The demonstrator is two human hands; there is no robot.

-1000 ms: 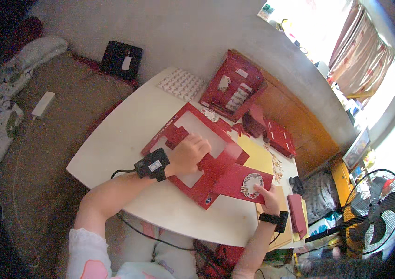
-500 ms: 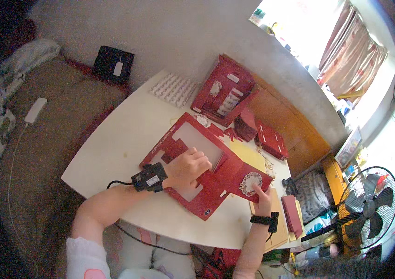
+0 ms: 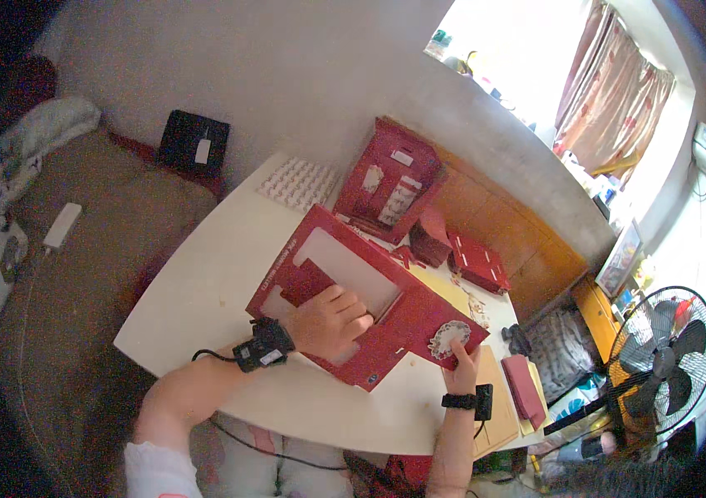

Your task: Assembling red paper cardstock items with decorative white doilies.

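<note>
A flat red cardboard box (image 3: 370,365) with a large window cutout lies tilted across the near part of the white table. My left hand (image 3: 332,324) rests over the middle of it, fingers curled in; whatever is under them is hidden. At the box's right-hand panel, my right hand (image 3: 461,373) grips the lower edge, thumb on top beside a pale, lacy round ornament (image 3: 444,339). Each wrist wears a black strap with a small black device.
A tray of small white pieces (image 3: 299,183) and an upright red box (image 3: 390,178) stand at the back of the white table (image 3: 178,290). Further right are stacked red pieces (image 3: 478,263), a dark red folded card (image 3: 523,388) and a black fan (image 3: 663,365).
The view has shifted slightly, so the table sits a little lower. My left hand stays over the box's middle, and my right hand still grips its right panel.
</note>
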